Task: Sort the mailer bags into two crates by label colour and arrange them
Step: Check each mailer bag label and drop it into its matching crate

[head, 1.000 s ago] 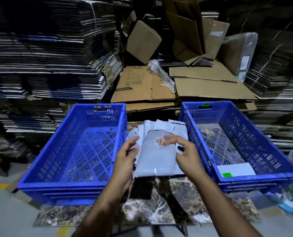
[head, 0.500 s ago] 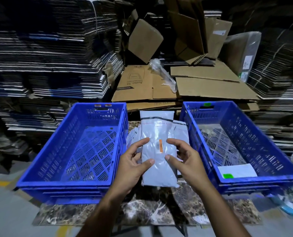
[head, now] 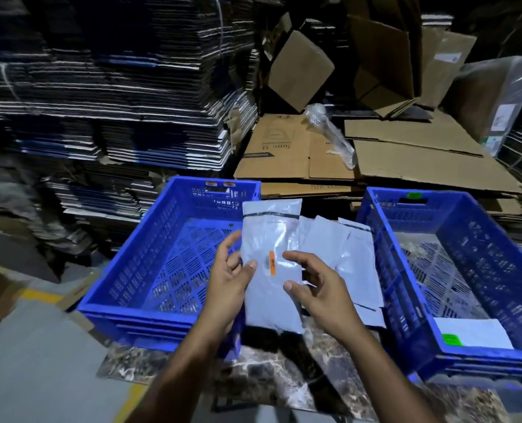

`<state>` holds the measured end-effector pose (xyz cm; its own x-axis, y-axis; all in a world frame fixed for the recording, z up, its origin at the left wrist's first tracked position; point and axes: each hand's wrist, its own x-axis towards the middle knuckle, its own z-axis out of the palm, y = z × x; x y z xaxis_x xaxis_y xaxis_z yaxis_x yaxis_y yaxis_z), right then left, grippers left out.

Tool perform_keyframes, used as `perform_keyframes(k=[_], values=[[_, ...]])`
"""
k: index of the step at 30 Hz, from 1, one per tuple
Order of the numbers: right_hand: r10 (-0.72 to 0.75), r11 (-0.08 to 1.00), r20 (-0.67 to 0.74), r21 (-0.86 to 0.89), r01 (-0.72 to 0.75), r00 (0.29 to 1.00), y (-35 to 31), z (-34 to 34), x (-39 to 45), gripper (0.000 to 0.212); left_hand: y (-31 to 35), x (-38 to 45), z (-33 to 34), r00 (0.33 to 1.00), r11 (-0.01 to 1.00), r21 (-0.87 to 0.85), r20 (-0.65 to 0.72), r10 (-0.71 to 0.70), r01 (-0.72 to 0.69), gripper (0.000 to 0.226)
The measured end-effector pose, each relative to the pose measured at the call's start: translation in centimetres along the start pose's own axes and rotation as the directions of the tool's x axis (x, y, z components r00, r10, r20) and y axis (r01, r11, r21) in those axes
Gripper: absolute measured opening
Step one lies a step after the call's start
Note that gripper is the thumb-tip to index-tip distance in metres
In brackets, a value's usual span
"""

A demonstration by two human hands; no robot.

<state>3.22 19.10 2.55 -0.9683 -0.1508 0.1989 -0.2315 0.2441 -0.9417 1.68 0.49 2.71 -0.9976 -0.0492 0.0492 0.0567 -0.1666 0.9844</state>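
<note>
Grey plastic makes up the mailer bag (head: 272,270) held upright between the two crates. The left hand (head: 229,279) grips its left edge, thumb on the front face and fingers behind, where they are hidden. The right hand (head: 314,282) hovers at the bag's right edge with loosely curled, spread fingers; whether its fingertips actually touch the plastic is hard to tell. An orange label (head: 272,263) sits on the bag's front beside a small barcode, and the print on both is too small to read. A dark seal strip crosses the bag near its top.

Behind it, a pile of mailer bags (head: 345,257) lies fanned on the marble-patterned table (head: 253,383), partly covered by the held bag and the right hand.

On the left, the blue crate (head: 125,300) shows only its slotted floor; an orange sticker (head: 212,183) on its far rim is blurred. On the right, the second blue crate (head: 497,239) carries a green sticker (head: 414,196) on its far rim and holds one white bag (head: 473,331) with a green label (head: 450,339) in its near corner; its right side is cut off by the frame.

Farther back, flattened cardboard (head: 284,148) bears upside-down lettering that I cannot make out with certainty. Stacks of flat cartons (head: 101,102) rise to the left in dim light.
</note>
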Motion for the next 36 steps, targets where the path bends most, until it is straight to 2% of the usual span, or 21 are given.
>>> perform_keyframes(k=[2,4,6,7,9,12,14,16,18,21,23,24,25,27,29,32,34,36], values=[[-0.001,0.996,0.001,0.088,0.001,1.0,-0.1,1.9,0.9,0.044,1.6,1.7,-3.0,0.997,0.996,0.076,-0.059,0.046,-0.041,0.056],[0.012,0.998,-0.044,0.064,-0.01,0.999,0.5,4.0,1.8,0.038,3.8,4.0,-6.7,0.991,0.963,0.244,-0.04,0.13,-0.116,0.055],[0.016,0.993,-0.063,-0.117,-0.023,0.998,1.4,6.3,2.5,0.034,5.7,6.7,-10.2,0.979,0.903,0.38,0.072,0.189,-0.202,0.049],[0.033,0.977,-0.03,-0.208,-0.038,0.999,1.9,7.5,2.9,0.034,6.2,8.0,-11.8,0.97,0.865,0.44,0.143,0.199,-0.242,0.048],[0.113,0.926,0.106,-0.371,-0.066,0.988,3.0,10.2,3.5,0.05,6.3,10.4,-14.5,0.955,0.748,0.601,0.246,0.163,-0.283,0.048],[0.212,0.841,0.236,-0.539,-0.054,0.948,4.5,13.3,3.4,0.071,3.9,13.2,-17.3,0.948,0.54,0.805,0.316,-0.039,-0.246,0.043],[0.24,0.839,0.233,-0.538,-0.081,0.943,4.9,14.4,2.9,0.072,0.8,14.6,-18.8,0.917,0.421,0.887,0.312,-0.248,-0.188,0.041],[0.239,0.838,0.194,-0.535,-0.101,0.952,5.0,15.0,2.7,0.068,-3.0,15.8,-20.4,0.862,0.299,0.936,0.301,-0.409,-0.185,0.05],[0.234,0.819,0.159,-0.563,-0.107,0.959,5.2,15.3,2.8,0.066,-6.2,16.0,-21.4,0.786,0.228,0.959,0.27,-0.557,-0.168,0.059],[0.234,0.808,0.144,-0.579,-0.11,0.961,5.7,15.5,2.8,0.064,-8.0,14.2,-21.0,0.571,0.105,0.982,0.178,-0.801,-0.159,0.06],[0.223,0.79,0.14,-0.606,-0.094,0.965,5.8,15.5,2.7,0.064,-9.0,13.4,-21.0,0.495,0.084,0.99,0.129,-0.859,-0.113,0.064],[0.212,0.786,0.141,-0.613,-0.083,0.967,5.8,15.4,2.6,0.064,-9.1,13.2,-20.9,0.501,0.112,0.99,0.141,-0.854,-0.087,0.068],[0.192,0.785,0.142,-0.616,-0.065,0.971,5.8,15.3,2.5,0.065,-9.1,13.1,-20.9,0.537,0.146,0.987,0.16,-0.828,-0.07,0.072],[0.132,0.803,0.151,-0.596,-0.016,0.98,6.0,14.8,2.4,0.066,-8.3,12.9,-20.5,0.637,0.191,0.982,0.148,-0.757,-0.001,0.071],[0.089,0.84,0.09,-0.541,-0.026,0.992,6.7,13.5,2.8,0.063,-7.2,12.5,-19.7,0.748,0.233,0.972,0.142,-0.648,0.017,0.058],[0.158,0.834,-0.185,-0.502,-0.232,0.97,8.9,9.7,4.4,0.049,-5.5,11.0,-17.4,0.872,0.372,0.928,0.2,-0.447,-0.022,0.043],[0.257,0.778,-0.338,-0.484,-0.401,0.905,10.6,6.5,5.7,0.048,-4.8,9.4,-14.8,0.913,0.512,0.857,0.255,-0.319,-0.06,0.04],[0.369,0.701,-0.376,-0.488,-0.52,0.85,12.5,3.9,6.8,0.061,-4.6,7.8,-11.7,0.925,0.569,0.809,0.317,-0.21,-0.148,0.042]])
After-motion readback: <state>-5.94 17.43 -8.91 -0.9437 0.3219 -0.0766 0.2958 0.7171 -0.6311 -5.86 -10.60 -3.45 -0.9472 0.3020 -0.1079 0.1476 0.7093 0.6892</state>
